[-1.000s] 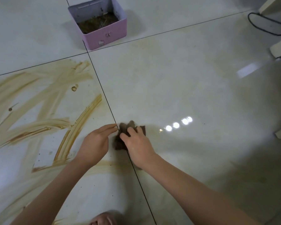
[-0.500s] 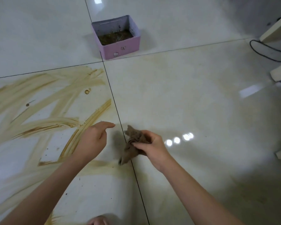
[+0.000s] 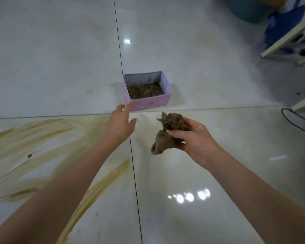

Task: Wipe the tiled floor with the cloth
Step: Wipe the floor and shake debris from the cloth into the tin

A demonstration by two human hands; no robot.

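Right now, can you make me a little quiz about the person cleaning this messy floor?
1. Which hand grips the crumpled brown cloth?
2. True or false: the pink box is empty.
3. Fill in: the brown streaks lie on the tile to the ___ of the dark grout line.

Key: 1. the right hand; 2. false, there is brownish dirt inside; 3. left.

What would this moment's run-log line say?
right hand: grips crumpled brown cloth | left hand: open, near pink rectangular box | brown streaks on white tiled floor
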